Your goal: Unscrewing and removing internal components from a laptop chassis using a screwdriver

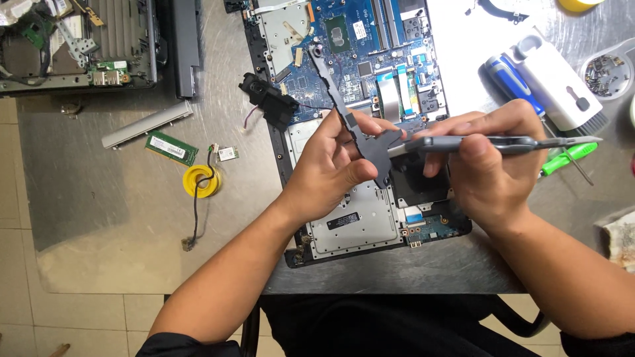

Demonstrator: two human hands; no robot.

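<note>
My left hand (327, 165) grips a dark grey heat pipe and fan assembly (340, 99), its long arm rising up and to the left over the opened laptop (357, 218). My right hand (493, 155) holds a grey slim tool (503, 142) lying sideways, its flat left end touching the assembly's wide lower part. The laptop's blue mainboard (377, 46) lies bare beneath, with a silver metal plate nearer me.
On the metal table: a green memory stick (171, 147), a yellow tape roll (201, 180) with a cable, a silver strip (147, 123), a black speaker (271, 99), a blue screwdriver (512, 82), a white brush tool (555, 82), a screw dish (605, 74), and another dismantled laptop (79, 43).
</note>
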